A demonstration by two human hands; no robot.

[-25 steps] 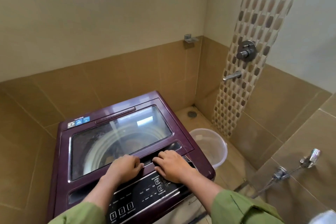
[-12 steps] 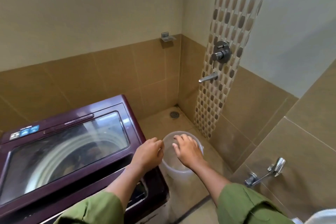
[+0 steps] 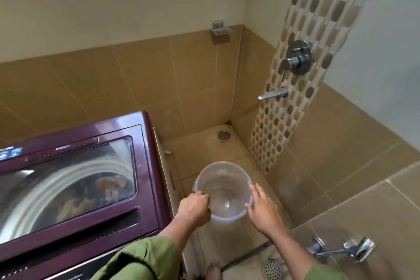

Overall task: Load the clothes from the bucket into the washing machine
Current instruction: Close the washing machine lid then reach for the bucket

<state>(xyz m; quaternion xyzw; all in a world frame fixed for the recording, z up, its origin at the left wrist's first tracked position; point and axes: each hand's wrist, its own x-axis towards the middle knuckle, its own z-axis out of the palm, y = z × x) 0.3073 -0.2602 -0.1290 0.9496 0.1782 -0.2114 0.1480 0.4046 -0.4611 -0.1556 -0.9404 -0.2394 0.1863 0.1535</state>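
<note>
The clear plastic bucket (image 3: 223, 191) stands emptied on the floor beside the closed maroon washing machine (image 3: 75, 179); left hand (image 3: 195, 208) grips its rim, right hand (image 3: 261, 208) spread flat against it; lift evenly

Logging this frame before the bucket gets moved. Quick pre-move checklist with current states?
1. Bucket has no clothes in it: ok, the clear bottom shows.
2. Clothes in the washing machine: ok, fabric shows through the glass lid.
3. Lid shut: ok, it lies flat.
4. Left hand holds the bucket: ok, fingers curl over the near-left rim.
5. Right hand holds the bucket: not ok, fingers straight at the right rim; contact cannot be told.
6. Bucket standing on the floor: cannot tell, its base is hidden.
</note>
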